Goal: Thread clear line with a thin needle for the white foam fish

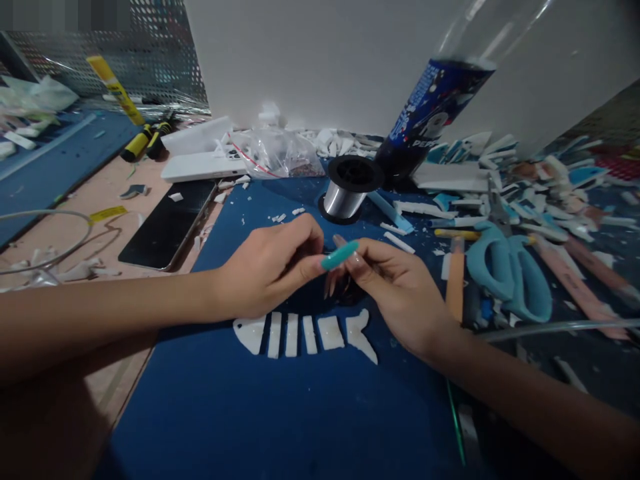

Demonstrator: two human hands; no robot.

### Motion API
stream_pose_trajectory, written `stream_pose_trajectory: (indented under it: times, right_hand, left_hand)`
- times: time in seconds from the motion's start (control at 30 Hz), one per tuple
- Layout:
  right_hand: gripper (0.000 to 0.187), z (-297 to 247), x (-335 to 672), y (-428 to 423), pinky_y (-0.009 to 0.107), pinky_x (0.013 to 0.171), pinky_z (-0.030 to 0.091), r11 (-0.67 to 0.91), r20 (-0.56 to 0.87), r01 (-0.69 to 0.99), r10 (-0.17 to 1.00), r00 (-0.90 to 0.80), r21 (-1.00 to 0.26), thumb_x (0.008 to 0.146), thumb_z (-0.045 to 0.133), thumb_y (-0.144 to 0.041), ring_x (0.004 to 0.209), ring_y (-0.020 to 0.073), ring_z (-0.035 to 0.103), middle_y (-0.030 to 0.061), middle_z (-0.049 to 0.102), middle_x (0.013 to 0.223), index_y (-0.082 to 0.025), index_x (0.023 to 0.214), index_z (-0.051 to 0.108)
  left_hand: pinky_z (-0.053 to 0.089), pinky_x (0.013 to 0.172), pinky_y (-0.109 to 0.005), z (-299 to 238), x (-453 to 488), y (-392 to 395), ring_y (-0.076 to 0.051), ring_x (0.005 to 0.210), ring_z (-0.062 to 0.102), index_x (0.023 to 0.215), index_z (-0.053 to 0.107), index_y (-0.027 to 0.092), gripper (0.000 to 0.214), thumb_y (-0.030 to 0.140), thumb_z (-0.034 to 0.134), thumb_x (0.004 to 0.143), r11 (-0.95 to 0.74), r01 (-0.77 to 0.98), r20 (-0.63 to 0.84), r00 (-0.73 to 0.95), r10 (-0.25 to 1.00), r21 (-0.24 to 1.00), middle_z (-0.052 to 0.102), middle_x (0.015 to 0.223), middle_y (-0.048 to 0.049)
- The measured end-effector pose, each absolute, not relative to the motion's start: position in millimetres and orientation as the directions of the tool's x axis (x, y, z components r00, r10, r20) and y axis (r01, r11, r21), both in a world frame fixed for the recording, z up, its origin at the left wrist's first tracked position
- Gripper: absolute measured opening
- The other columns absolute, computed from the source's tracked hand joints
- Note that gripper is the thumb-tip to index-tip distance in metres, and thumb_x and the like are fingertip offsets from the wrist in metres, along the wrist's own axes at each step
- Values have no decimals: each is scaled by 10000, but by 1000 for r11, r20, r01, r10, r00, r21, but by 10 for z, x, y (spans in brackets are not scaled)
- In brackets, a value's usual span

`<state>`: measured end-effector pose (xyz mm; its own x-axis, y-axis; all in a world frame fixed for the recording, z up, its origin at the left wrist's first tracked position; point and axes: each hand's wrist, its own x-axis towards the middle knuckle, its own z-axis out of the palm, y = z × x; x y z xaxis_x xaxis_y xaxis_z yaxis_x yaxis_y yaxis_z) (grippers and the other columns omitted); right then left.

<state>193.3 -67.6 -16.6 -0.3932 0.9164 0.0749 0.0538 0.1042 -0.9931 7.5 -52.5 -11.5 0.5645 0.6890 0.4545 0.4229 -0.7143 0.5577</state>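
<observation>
My left hand [273,267] is closed in a pinch above the blue mat [280,420], its thumb carrying a long teal nail. Fingertip to fingertip with it, my right hand [405,287] is pinched too; whatever lies between the fingers is too small or hidden to name. Just below the hands, white pieces form a fish in a row: a head piece [251,333] with a small hole, several strips [292,335], and a forked tail [361,335]. Behind the fingers stands a black spool [344,200] wound with fine, shiny line.
Blue-handled scissors [510,273] lie at right among many white and blue scraps [565,193]. A cola bottle [430,113] stands behind the spool. At left are a phone [167,227], a white box [205,167] and a yellow tube [115,90]. A plastic bag [280,153] sits at the back.
</observation>
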Motion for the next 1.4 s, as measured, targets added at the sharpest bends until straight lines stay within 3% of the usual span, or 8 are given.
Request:
stream_pose_trajectory:
  times: [0.13,0.3,0.5,0.73,1.0,1.2,1.4]
  right_hand:
    - [232,-161,1940,-680,264,617,437,166,91,142,900,-426,-976,907,479,-289,664,123,547,-4,567,695,-206,726,599]
    - [260,-165,1947,-683,265,643,429,181,86,168,886,-456,-969,908,481,-333,740,140,555,2,576,726,-218,717,615]
    - [254,-171,1944,-684,267,747,430,161,107,86,891,-441,-983,927,440,-325,803,138,554,0,589,799,-234,785,631]
    - [254,-170,1933,-690,248,596,422,95,67,37,885,-461,-995,908,477,-329,613,109,519,-9,551,684,-196,715,577]
    - [296,-156,1916,-689,244,632,443,39,53,-38,874,-484,-999,932,432,-291,617,104,530,-8,535,660,-190,673,535]
    - [273,-165,1918,-670,260,605,428,57,65,-36,958,-279,-998,906,482,-257,565,99,471,-16,491,624,-187,645,516]
    - [318,-200,1968,-650,286,723,429,96,96,1,993,-66,-995,914,472,-264,641,115,501,-1,517,644,-196,608,523]
  left_hand:
    - [367,520,-180,-125,83,-509,-75,577,478,792,450,161,130,179,400,910,-836,434,536,642,549,336,556,682,9]
    - [386,537,-177,-122,84,-501,-81,606,520,816,473,157,127,146,388,910,-879,382,571,668,477,287,594,714,-12]
    - [368,506,-214,-112,102,-494,-104,531,468,750,479,158,186,153,378,906,-909,381,585,703,404,171,556,600,-6]
    - [366,508,-191,-131,102,-478,-91,558,504,767,510,142,141,124,428,881,-894,387,627,644,438,228,574,645,-15]
    - [332,488,-188,-138,121,-497,-76,526,463,727,459,162,164,150,434,888,-861,428,618,608,498,273,539,617,13]
    - [327,459,-181,-116,36,-391,-72,501,434,811,429,173,86,221,466,873,-829,414,437,709,553,376,516,639,24]
    - [364,555,-233,-144,-17,-251,-122,621,455,826,431,166,201,357,441,888,-921,300,212,911,354,250,536,760,-31]
